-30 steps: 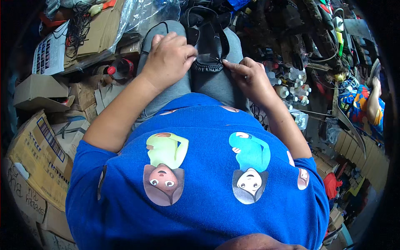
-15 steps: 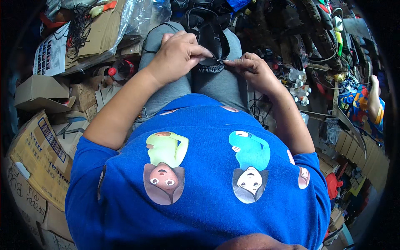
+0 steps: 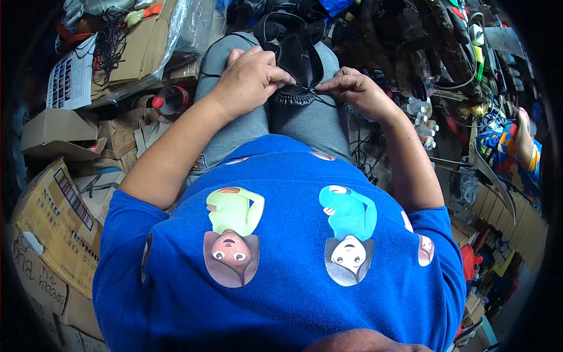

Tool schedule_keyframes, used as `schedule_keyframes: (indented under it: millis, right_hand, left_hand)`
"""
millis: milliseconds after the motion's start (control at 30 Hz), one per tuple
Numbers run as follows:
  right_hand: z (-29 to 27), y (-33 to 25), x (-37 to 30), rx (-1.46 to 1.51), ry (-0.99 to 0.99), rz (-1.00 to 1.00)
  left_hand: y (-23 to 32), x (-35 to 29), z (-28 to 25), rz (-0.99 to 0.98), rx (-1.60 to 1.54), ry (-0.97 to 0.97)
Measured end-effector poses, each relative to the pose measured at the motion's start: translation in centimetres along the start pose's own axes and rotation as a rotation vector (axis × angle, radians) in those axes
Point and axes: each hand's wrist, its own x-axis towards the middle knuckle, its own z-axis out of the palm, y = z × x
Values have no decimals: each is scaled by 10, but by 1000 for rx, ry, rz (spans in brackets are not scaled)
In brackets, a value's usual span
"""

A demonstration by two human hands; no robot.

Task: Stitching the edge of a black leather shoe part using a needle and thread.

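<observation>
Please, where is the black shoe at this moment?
In the head view, the black shoe is at the upper centre, over the person's grey trousers, its pleated near end between the left hand and the right hand.

Blue cartoon-print shirt point(image 3: 287, 217), grey trousers point(image 3: 308, 124)

black pleated piece point(image 3: 298, 58): underside hidden, fine detail too small; blue sheet point(image 3: 335, 6): cut by top edge

Large dark printed lettering point(image 3: 65, 226) and a blue-framed striped panel point(image 3: 73, 199) stood on the yellow carton point(image 3: 44, 208). Dark handwritten capitals point(image 3: 50, 284) stood on the brown cardboard point(image 3: 76, 308) below it. Marks on the red bottle label point(image 3: 185, 95) and the white printed sheet point(image 3: 70, 76) were too small to read.
</observation>
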Motion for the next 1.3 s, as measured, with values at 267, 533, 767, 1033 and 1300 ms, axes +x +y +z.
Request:
schedule_keyframes:
  millis: [267, 533, 767, 1033, 1300]
  right_hand:
    - [1, 2, 1, 50, -6, -19]
    - [1, -4, 4, 109, -46, 68]
    - [18, -5, -8, 359, 91, 150]
    - [24, -8, 2, 492, 148, 188]
    - [31, -18, 11, 216, 177, 156]
  left_hand:
    - [1, 1, 4, 15, -10, 2]
    - [2, 18, 4, 114, -49, -41]
    - [12, 0, 0, -90, -54, -69]
    - [25, 20, 9, -460, -242, -212]
    - [25, 22, 11, -281, -170, -237]
